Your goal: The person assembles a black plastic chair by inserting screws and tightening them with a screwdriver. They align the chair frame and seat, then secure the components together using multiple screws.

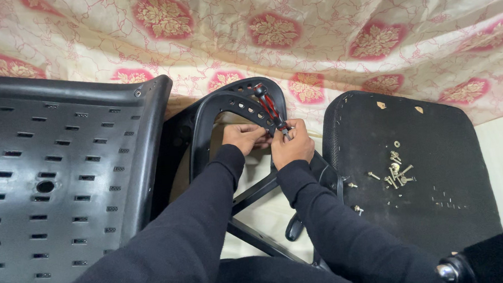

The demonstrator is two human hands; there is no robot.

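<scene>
On the far left I saw a large black plastic seat shell (64, 180) with many small slots, lying flat. Just beside it stood a curved black plastic frame (226, 105) with holes along its arc, rising in front of a cream cloth (326, 34) with red flower patterns. The left hand (244, 137) was closed around the inner edge of this frame, with its fingers curled on the plastic. The right hand (292, 145) was just beside it, touching it, and was clenched on a screwdriver (270, 109) with a red and black handle (the handle pointed up and to the left, lying against the arc of the frame). I could not tell where the tip of the tool met the frame, because the fingers hid it. Both arms wore black sleeves. Below the hands, black metal bars (254, 196) crossed under the frame. To the right lay a black seat cushion (435, 149), and on it rested a small heap of metal screws and bolts (395, 174), with a few single screws well apart from the heap near the cushion's left edge.
</scene>
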